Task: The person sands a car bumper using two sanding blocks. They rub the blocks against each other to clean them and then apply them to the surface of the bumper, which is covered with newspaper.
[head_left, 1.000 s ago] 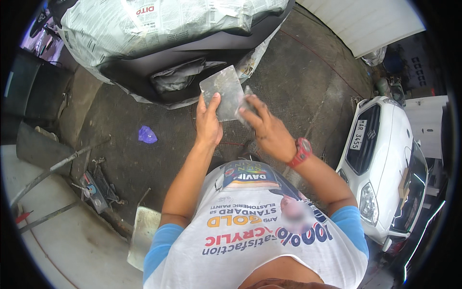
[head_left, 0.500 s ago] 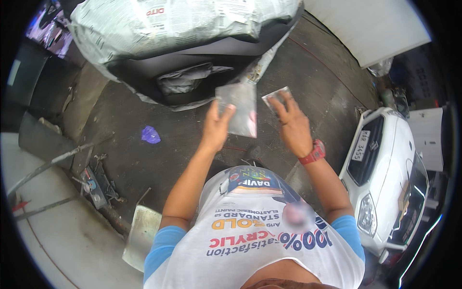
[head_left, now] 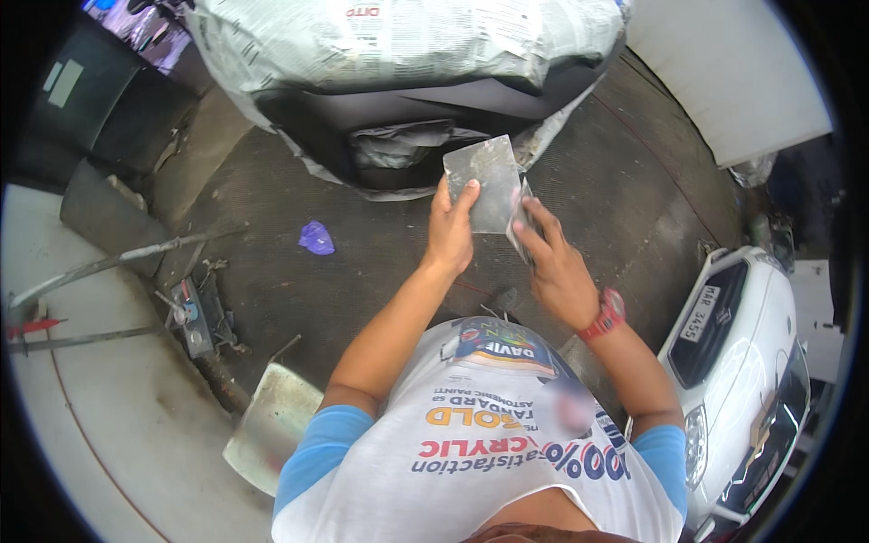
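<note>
1. One flat grey rectangular sheet of abrasive-looking paper (head_left: 486, 184) is held up in front of the person's chest, above the dark concrete floor (head_left: 634, 190); its long axis runs roughly up the picture, leaning slightly left at the top.
2. Left hand (head_left: 451, 231): fingers closed on the sheet's lower left edge, thumb on its face.
3. Right hand (head_left: 552, 262): fingers bent, pinching the sheet's lower right edge, where a second folded piece seems to sit; cannot tell for certain.
4. Beyond the sheet: a vehicle body masked in newspaper (head_left: 398, 45).
5. Left: a small purple scrap (head_left: 316, 238) on the floor.
6. Right: a white car (head_left: 742, 362), well apart.
</note>
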Demonstrator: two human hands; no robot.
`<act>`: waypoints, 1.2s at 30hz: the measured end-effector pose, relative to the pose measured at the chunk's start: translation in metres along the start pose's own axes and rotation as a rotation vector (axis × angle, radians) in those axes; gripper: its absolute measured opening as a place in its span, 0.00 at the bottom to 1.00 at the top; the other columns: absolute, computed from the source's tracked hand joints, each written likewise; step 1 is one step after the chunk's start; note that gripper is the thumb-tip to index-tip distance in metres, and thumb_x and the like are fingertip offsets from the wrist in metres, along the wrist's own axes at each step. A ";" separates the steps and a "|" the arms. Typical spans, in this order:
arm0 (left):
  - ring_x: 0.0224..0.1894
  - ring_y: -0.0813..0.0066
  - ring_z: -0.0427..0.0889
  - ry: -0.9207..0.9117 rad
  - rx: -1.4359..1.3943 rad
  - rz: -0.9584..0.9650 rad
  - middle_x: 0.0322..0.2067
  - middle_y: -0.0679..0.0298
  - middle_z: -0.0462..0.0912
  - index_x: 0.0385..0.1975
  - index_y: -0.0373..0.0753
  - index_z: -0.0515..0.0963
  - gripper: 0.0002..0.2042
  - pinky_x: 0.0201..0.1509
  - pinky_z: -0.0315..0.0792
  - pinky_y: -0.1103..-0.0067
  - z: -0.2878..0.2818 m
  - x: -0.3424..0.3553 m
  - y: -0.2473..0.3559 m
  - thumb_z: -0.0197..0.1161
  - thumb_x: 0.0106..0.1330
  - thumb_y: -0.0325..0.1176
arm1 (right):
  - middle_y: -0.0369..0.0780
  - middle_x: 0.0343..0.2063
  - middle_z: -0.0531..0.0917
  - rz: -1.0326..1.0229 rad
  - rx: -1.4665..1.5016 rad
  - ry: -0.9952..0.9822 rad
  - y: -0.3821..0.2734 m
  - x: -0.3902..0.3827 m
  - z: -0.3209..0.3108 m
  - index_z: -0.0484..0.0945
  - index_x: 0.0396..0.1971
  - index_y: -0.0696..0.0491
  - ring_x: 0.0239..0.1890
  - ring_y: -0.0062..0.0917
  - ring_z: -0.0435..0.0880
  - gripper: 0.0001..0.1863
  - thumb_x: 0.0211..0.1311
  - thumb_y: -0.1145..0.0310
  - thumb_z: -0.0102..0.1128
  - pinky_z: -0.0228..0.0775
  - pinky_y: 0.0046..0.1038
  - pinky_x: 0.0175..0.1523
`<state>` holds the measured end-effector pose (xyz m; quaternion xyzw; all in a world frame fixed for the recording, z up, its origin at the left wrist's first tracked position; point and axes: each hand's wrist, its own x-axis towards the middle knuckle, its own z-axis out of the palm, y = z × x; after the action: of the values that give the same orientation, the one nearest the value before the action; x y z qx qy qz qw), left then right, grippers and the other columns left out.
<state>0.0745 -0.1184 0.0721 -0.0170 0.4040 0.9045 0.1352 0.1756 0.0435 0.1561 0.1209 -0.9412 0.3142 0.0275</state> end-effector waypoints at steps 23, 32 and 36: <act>0.54 0.70 0.83 -0.152 0.485 0.052 0.53 0.54 0.85 0.61 0.30 0.75 0.18 0.61 0.74 0.73 -0.007 -0.022 0.000 0.58 0.79 0.37 | 0.44 0.67 0.74 0.141 -0.424 0.117 0.017 -0.009 -0.012 0.76 0.66 0.41 0.70 0.48 0.72 0.33 0.60 0.81 0.56 0.62 0.57 0.73; 0.54 0.65 0.83 0.118 0.447 0.202 0.54 0.52 0.83 0.63 0.31 0.73 0.20 0.60 0.75 0.70 -0.024 -0.017 -0.009 0.57 0.80 0.38 | 0.35 0.68 0.75 -0.073 -0.445 -0.086 -0.014 -0.024 -0.013 0.78 0.65 0.35 0.77 0.40 0.64 0.38 0.55 0.83 0.63 0.43 0.68 0.78; 0.57 0.70 0.81 0.043 0.082 -0.026 0.56 0.58 0.81 0.64 0.34 0.71 0.18 0.63 0.74 0.73 -0.007 -0.019 -0.004 0.57 0.80 0.34 | 0.44 0.71 0.68 -0.157 -0.162 -0.009 -0.028 -0.022 -0.011 0.74 0.67 0.38 0.76 0.48 0.66 0.40 0.53 0.86 0.60 0.64 0.56 0.74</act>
<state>0.0935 -0.1252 0.0674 -0.0360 0.4433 0.8848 0.1390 0.2034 0.0326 0.1784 0.1931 -0.9513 0.2333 0.0574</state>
